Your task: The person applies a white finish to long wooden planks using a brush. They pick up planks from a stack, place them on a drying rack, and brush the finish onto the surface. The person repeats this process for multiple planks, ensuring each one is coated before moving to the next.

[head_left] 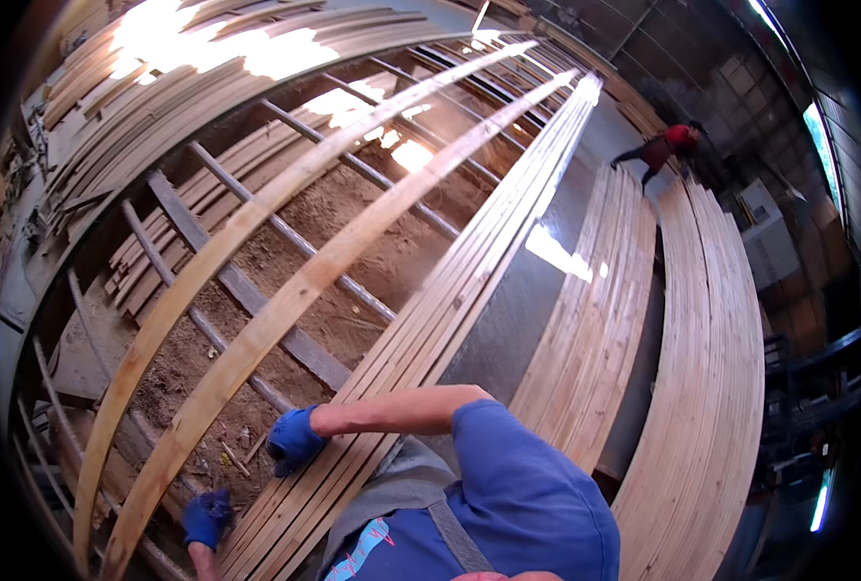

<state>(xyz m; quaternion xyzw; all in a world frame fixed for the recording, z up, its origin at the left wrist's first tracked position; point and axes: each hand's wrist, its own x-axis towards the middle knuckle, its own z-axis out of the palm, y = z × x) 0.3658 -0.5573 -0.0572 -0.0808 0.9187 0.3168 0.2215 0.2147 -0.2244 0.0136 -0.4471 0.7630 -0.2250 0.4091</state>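
Observation:
Both my hands wear blue gloves. My right hand (296,441) is at the left edge of a row of long, narrow wooden boards (392,363), with its fingers curled down over the edge. Nearer to me, my left hand (208,517) is beside the same row's near end, its fingers bent; what they hold, if anything, is hidden. Left of my hands, two separate long boards (285,315) lie lengthwise across metal rollers (290,234), with a gap between them. My right forearm crosses over the row of boards.
Sawdust and offcuts (275,271) lie beneath the rollers. More planks (179,116) are piled at the far left. On the right, two long stacks of boards (711,368) flank a dark gap. A person in red (677,145) bends at their far end.

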